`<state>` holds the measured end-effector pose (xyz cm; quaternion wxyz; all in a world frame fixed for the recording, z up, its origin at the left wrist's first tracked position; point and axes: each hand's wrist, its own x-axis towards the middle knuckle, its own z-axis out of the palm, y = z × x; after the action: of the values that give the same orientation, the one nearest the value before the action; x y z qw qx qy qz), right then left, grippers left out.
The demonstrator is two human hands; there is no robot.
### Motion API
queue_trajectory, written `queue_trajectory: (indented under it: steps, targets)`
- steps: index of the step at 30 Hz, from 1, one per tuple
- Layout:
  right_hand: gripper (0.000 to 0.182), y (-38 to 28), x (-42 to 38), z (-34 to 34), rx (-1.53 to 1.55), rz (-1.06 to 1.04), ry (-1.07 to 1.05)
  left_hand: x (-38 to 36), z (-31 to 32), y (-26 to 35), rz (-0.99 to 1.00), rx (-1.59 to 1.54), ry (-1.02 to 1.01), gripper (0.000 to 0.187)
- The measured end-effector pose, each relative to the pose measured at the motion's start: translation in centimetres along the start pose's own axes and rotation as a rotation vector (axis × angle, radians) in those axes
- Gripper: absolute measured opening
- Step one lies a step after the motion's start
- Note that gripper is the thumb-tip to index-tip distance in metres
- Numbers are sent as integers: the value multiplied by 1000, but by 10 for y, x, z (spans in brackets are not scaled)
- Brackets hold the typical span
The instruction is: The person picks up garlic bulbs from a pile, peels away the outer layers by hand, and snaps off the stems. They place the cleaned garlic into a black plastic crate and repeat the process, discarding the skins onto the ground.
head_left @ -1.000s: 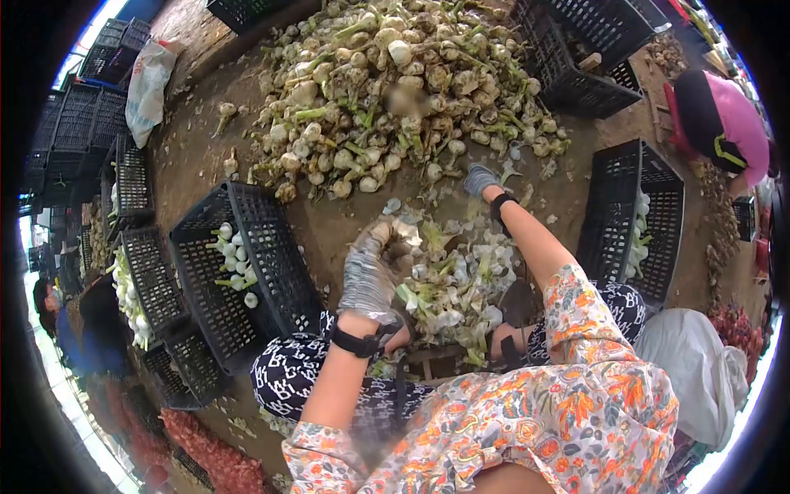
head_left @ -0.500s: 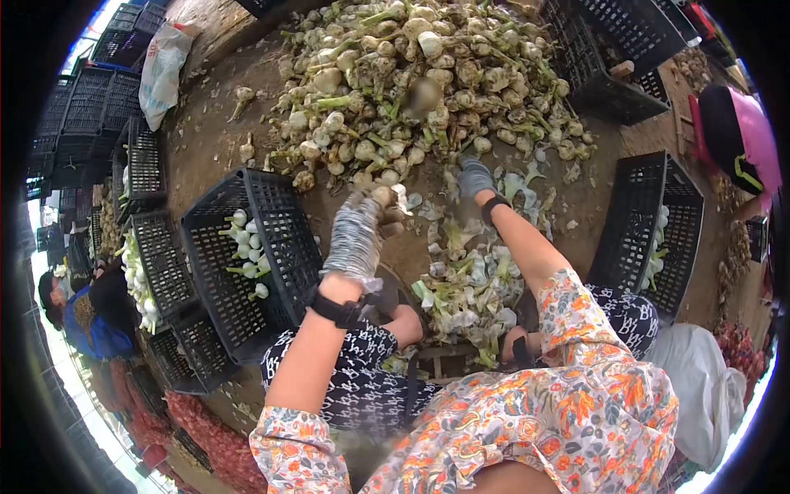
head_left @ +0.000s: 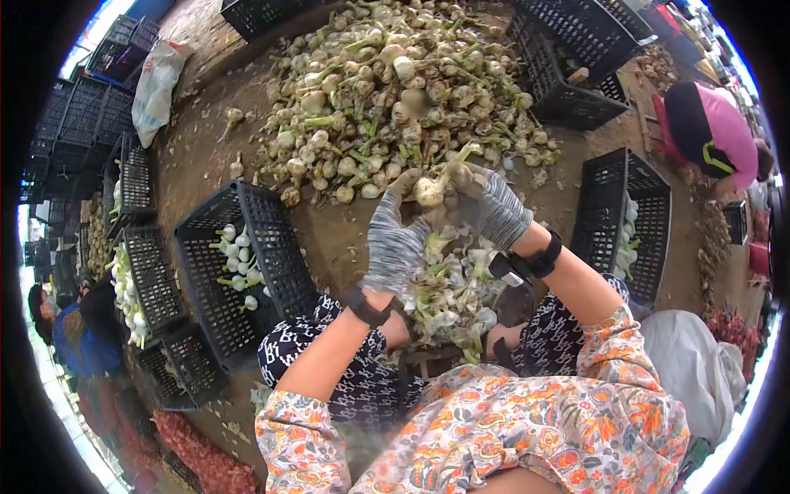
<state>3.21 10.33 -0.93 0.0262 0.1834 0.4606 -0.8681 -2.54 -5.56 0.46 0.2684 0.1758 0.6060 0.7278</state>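
My left hand (head_left: 393,243), in a grey striped knitted glove with dirty fingertips, grips a garlic bulb (head_left: 429,192) from its left side. The bulb is brownish and unpeeled, and its bent greenish stem points up and to the right. My right hand (head_left: 498,207), gloved the same way, closes on the bulb and stem from the right; some of its fingertips are hidden. Beyond both hands lies a large heap of unpeeled garlic (head_left: 362,99). Loose garlic skins and leaves (head_left: 453,305) cover the ground between my legs.
A black crate (head_left: 271,247) holding white garlic bulbs (head_left: 237,255) stands at my left, another crate (head_left: 650,239) at my right. More crates (head_left: 576,74) sit beyond the heap. A person in pink (head_left: 724,132) bends at far right; another in blue (head_left: 78,337) is at left.
My right hand has come back from the near edge of the heap to my left hand. Both hands now meet at a garlic bulb. The view has shifted slightly.
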Motion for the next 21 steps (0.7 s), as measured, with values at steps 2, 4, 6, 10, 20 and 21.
queue_trajectory:
  steps: [2,4,6,10,20,21]
  targets:
    - [43,-14,-15,7,-177,-76,53,-5,8,3,15,-154,-32,52]
    - [46,-31,-28,18,-259,-57,97,-8,13,5,-18,-225,-75,54]
    - [43,-37,-35,16,-296,-91,85,-9,15,5,-31,-252,-97,55]
    - [38,-49,-45,16,-437,-143,79,-11,21,16,-92,-265,-108,53]
    - [39,-63,-52,6,-462,-154,56,-5,25,23,-189,-292,-171,52]
    - [38,-61,-51,5,-488,-160,79,-5,26,22,-179,-265,-178,52]
